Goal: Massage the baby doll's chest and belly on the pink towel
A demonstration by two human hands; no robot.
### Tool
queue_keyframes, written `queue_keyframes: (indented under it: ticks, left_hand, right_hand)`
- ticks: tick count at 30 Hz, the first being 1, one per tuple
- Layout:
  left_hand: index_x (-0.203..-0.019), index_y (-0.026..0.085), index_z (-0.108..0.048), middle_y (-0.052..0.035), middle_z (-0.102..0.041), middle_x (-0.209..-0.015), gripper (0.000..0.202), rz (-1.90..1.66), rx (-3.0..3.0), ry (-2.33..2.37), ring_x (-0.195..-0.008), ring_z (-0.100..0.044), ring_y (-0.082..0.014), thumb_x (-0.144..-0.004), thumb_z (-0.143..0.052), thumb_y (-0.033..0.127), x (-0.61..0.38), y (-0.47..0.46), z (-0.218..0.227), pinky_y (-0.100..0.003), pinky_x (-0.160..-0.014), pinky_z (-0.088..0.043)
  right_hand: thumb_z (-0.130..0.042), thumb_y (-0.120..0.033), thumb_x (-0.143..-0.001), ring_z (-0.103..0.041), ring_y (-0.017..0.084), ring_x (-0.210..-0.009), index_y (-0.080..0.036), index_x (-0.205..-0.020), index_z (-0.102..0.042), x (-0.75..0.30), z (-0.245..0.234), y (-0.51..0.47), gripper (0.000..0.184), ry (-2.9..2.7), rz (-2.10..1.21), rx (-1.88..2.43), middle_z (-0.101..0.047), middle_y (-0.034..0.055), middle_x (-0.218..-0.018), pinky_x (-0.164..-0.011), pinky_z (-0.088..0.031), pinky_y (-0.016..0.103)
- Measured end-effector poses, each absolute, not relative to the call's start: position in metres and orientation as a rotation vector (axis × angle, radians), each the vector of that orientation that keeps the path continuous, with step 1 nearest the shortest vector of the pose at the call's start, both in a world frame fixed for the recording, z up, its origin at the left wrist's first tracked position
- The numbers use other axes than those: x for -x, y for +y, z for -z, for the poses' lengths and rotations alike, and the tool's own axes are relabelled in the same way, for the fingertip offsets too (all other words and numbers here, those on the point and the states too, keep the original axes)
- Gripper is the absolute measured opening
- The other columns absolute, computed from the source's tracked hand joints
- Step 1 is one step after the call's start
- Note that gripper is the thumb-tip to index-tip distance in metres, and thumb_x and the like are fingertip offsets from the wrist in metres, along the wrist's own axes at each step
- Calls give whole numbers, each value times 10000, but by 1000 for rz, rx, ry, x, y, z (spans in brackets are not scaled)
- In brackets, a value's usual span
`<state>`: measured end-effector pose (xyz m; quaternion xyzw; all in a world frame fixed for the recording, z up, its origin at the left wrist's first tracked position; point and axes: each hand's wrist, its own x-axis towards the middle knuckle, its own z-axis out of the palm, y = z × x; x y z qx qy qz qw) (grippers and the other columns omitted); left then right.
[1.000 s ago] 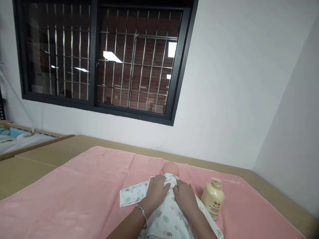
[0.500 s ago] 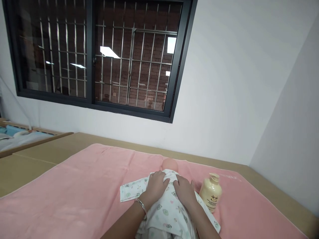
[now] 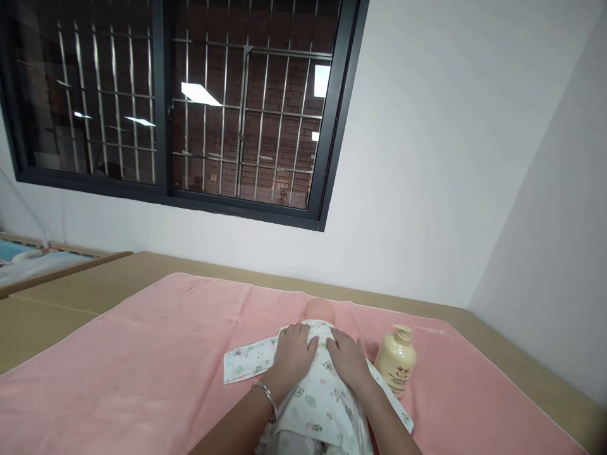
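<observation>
A baby doll lies on a pink towel, only the top of its head bare. Its body is covered by a white baby shirt with small printed figures, the sleeves spread to both sides. My left hand, with a silver bangle at the wrist, rests flat on the shirt's upper left part. Across from it, my right hand lies on the upper right part, fingers stretched. Neither hand grips anything that I can see. Close to the right sleeve stands a cream pump bottle, upright.
The pink towel covers much of a tan tabletop against a white wall. A dark-framed window with metal bars is above. At the far left is a wooden-railed crib with blue and white bedding.
The view has shifted slightly, so everything sits a little further left in it. Both hands stay on the shirt in nearly the same place.
</observation>
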<state>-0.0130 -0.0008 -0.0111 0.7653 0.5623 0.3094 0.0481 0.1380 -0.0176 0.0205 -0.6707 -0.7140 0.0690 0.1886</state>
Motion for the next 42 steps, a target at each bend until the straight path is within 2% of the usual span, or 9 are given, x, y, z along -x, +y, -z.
queue_keyframes:
  ticks: [6,9,13,16,22,26,30,35,42]
  left_hand:
    - [-932,184,-625,-89,-674,-947,285,-1015,-2378,1817,-942,-597,-247,-948,-377,322,11,-8,12,-359,-835,-393]
    - [-925,178,-620,-98,-666,-941,293,-1025,-2283,1945,-940,-595,-262,-937,-386,353,11,-11,11,-368,-816,-395]
    - [-944,180,-617,-98,-667,-972,282,-979,-2253,1942,-963,-595,-259,-929,-396,354,11,-11,10,-362,-832,-390]
    - [-972,175,-615,-99,-670,-990,291,-980,-2228,1936,-987,-595,-261,-930,-391,357,10,-11,10,-367,-854,-383]
    - [-1009,165,-621,-104,-678,-1020,337,-903,-2225,1889,-1029,-591,-267,-940,-372,381,12,-9,9,-370,-892,-376]
    - [-1038,180,-627,-93,-677,-1087,332,-849,-2244,1813,-1077,-576,-259,-940,-377,376,13,-7,8,-368,-941,-364]
    - [-1085,196,-622,-82,-671,-1141,324,-864,-2241,1759,-1120,-562,-244,-937,-389,366,14,-5,10,-364,-984,-348]
    - [-1126,198,-612,-84,-671,-1155,337,-928,-2216,1753,-1125,-564,-242,-934,-389,362,14,-4,13,-365,-994,-347]
    - [-1123,176,-605,-101,-677,-1099,343,-1099,-2115,1797,-1093,-579,-248,-914,-407,364,13,-7,18,-353,-963,-369]
  right_hand:
    - [-324,-183,-912,-652,221,-990,-185,-931,-708,-123,-32,-33,385,-2045,9,1905,-731,107,-1027,-1148,-107,457]
    - [-329,-212,-916,-655,238,-999,-198,-993,-724,-124,-34,-35,403,-1961,-11,1984,-731,111,-1042,-1137,-137,480]
    - [-313,-254,-927,-574,250,-1181,-198,-1175,-675,-129,-29,-29,442,-1889,-111,2042,-643,113,-1263,-1133,-146,505]
    - [-315,-239,-914,-546,240,-1218,-191,-1189,-667,-130,-25,-25,449,-1885,-139,2044,-608,109,-1314,-1143,-118,503]
    - [-322,-251,-908,-608,256,-1108,-202,-1063,-704,-129,-23,-24,415,-1904,-98,2027,-681,113,-1185,-1111,-159,539]
    - [-298,-257,-923,-561,257,-1173,-191,-1086,-671,-128,-21,-25,412,-1911,-91,2041,-660,131,-1209,-1089,-198,530]
    - [-299,-263,-926,-545,257,-1191,-174,-1166,-602,-127,-18,-25,396,-1879,-59,2051,-643,145,-1229,-1069,-236,500]
    - [-332,-279,-914,-637,279,-990,-141,-1002,-617,-123,-21,-29,328,-1829,59,2083,-708,154,-977,-984,-320,433]
    - [-351,-285,-895,-639,280,-978,-158,-974,-618,-124,-28,-31,307,-1854,130,2102,-704,144,-973,-879,-366,365]
